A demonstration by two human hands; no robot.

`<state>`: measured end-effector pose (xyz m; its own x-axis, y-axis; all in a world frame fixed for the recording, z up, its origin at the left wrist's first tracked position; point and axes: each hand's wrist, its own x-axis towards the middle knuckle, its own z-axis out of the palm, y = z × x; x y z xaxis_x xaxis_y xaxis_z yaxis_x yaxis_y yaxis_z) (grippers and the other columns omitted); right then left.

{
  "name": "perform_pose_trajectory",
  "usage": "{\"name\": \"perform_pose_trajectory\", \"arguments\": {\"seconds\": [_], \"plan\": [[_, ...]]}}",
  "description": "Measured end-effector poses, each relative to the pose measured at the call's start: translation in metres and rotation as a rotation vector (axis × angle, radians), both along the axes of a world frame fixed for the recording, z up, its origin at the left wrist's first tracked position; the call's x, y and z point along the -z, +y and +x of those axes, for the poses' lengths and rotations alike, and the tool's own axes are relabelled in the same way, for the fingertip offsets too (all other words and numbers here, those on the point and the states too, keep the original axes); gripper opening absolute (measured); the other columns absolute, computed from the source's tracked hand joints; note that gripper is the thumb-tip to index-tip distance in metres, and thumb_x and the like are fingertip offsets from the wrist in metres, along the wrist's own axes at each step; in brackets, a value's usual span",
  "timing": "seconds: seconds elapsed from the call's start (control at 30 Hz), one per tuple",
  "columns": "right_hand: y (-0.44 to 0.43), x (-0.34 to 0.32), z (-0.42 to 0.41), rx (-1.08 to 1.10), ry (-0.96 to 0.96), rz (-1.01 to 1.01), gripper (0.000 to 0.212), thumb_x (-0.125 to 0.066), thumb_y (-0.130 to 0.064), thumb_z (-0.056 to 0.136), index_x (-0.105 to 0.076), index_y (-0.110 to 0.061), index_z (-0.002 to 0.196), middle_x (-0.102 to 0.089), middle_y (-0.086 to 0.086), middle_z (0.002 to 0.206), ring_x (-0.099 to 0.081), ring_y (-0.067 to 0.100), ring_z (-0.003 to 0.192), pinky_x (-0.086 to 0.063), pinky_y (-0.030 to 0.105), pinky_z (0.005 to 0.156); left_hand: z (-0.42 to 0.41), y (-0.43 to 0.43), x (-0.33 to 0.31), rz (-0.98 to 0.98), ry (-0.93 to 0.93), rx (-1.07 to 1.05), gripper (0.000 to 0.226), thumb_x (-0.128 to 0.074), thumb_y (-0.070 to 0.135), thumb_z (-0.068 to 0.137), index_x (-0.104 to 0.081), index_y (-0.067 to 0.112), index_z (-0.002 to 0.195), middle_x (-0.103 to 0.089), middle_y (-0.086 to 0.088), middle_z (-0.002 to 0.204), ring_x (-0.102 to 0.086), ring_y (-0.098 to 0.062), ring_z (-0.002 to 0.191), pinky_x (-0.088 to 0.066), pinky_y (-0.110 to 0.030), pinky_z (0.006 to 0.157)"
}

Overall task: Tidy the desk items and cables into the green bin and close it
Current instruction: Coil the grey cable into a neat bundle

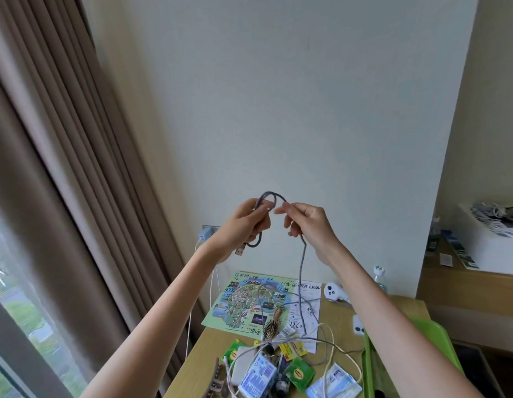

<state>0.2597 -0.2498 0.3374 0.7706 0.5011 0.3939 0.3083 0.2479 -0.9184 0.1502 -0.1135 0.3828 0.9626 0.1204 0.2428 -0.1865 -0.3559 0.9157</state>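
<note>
Both my hands are raised in front of the wall, above the desk. My left hand (243,225) grips a coiled part of a grey braided cable (301,271), its USB plug sticking out below the palm. My right hand (307,222) pinches the same cable just right of a small loop at the top. From there the cable hangs down to the wooden desk (338,320). The green bin (370,366) stands open at the desk's right edge, partly hidden by my right arm.
On the desk lie a printed map sheet (249,303), a hairbrush (271,328), yellow and green tea packets (298,372), a white power bank (242,366), white cables and blue-white packets. A white charger (204,234) sits in a wall socket. Curtains hang at left.
</note>
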Motion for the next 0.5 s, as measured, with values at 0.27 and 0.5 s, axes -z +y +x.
{"name": "perform_pose_trajectory", "arguments": {"seconds": [0.27,0.5], "plan": [[0.006,0.001,-0.019,-0.132,-0.051,-0.067,0.030,-0.046,-0.020,0.102,-0.066,-0.005,0.087,-0.047,0.002,0.056,-0.041,0.010,0.050,-0.045,0.026,0.058,0.007,0.005,-0.001,-0.106,-0.094,-0.205,0.029,-0.040,0.022,0.104,-0.060,0.006,0.118,-0.037,0.006,0.061,-0.026,-0.003,0.045,-0.023,-0.016,0.043],[0.014,-0.008,-0.035,-0.167,-0.096,-0.102,0.029,-0.048,-0.018,0.101,-0.062,-0.001,0.082,-0.046,0.006,0.053,-0.039,0.014,0.047,-0.038,0.023,0.050,0.012,0.002,-0.003,-0.084,-0.126,-0.262,0.027,-0.056,0.032,0.097,-0.070,0.011,0.089,-0.038,0.015,0.047,-0.031,-0.002,0.040,-0.024,-0.016,0.040]]}}
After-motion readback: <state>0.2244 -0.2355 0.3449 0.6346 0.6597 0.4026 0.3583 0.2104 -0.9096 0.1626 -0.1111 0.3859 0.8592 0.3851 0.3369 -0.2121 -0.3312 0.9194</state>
